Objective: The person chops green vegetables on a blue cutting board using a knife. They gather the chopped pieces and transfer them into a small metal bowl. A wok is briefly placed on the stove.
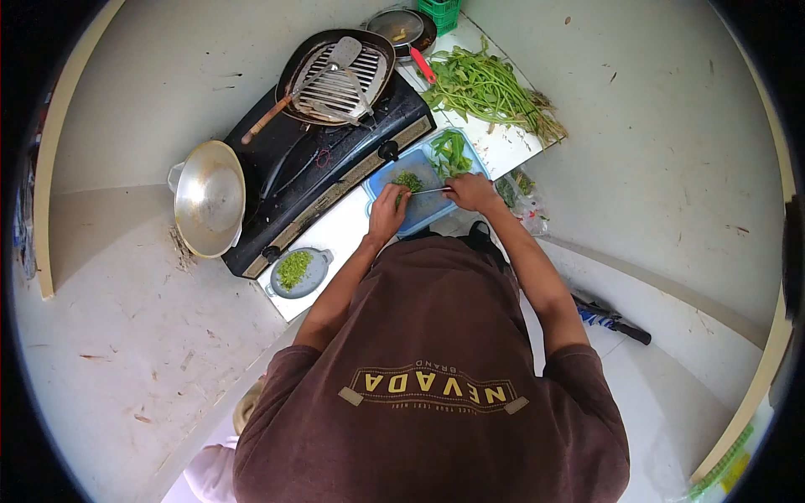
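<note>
My right hand (473,191) grips the handle of a knife (430,190), its thin blade pointing left over a blue plastic tray (414,217). At the blade's tip, my left hand (387,212) has its fingers closed around a small bunch of greens, mostly hidden by the fingers. A pile of finely cut greens (409,180) lies just beyond those fingertips. Whole green leaves (451,154) rest in the tray's far right part, beyond my right hand.
A black gas stove (327,166) carries a grill pan (295,69) with a spatula (344,53) and tongs (358,88). To its left is a metal wok (209,195). A grey dish (314,276) holds chopped greens. Leafy stems (490,88) lie at the counter's far right, beside a plastic bag (531,210).
</note>
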`<state>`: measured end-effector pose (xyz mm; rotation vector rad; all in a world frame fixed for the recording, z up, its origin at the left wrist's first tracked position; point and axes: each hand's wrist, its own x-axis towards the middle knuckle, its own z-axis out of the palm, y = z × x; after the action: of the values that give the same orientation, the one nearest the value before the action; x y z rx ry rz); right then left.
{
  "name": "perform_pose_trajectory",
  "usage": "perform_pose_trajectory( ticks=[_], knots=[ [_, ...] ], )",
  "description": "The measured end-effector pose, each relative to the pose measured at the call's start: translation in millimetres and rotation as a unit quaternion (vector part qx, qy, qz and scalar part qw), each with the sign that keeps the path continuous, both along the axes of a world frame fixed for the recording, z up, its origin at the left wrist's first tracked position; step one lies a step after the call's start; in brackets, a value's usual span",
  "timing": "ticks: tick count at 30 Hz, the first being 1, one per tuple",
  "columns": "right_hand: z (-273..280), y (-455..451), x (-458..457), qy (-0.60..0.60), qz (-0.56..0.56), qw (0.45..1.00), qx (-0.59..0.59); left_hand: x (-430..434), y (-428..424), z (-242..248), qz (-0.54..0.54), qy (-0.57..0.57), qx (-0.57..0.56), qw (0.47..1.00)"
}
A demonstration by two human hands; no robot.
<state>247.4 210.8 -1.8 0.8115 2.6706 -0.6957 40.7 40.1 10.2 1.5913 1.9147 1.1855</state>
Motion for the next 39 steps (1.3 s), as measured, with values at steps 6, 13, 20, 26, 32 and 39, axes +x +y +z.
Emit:
perform_pose_trajectory(
  ticks=[6, 13, 20, 26, 32, 39],
  knots=[
    [8.9, -15.8, 69.4, 0.070, -0.087, 0.990, -0.090, 12.7, 8.6, -7.6, -0.078, 0.021, -0.009, 0.997],
    [13.4, -39.4, 100.8, 0.064, -0.178, 0.976, -0.112, 26.8, 22.9, -23.1, -0.100, 0.020, -0.034, 0.994],
    [-6.0, -66.4, 95.3, 0.136, -0.199, 0.965, -0.104, 27.7, 17.9, -39.8, -0.103, 0.067, -0.055, 0.991],
    [-9.5, -92.0, 59.6, 0.114, -0.199, 0.972, -0.058, 33.2, 21.1, -36.5, -0.082, 0.016, -0.042, 0.996],
    [-10.7, -96.1, 57.7, 0.083, -0.183, 0.979, -0.045, 41.2, 26.8, -29.7, -0.067, 0.001, -0.051, 0.996],
    [-13.8, -95.2, 43.9, 0.077, -0.164, 0.983, -0.020, 35.1, 23.6, -32.2, -0.094, 0.015, -0.041, 0.995]
  ],
)
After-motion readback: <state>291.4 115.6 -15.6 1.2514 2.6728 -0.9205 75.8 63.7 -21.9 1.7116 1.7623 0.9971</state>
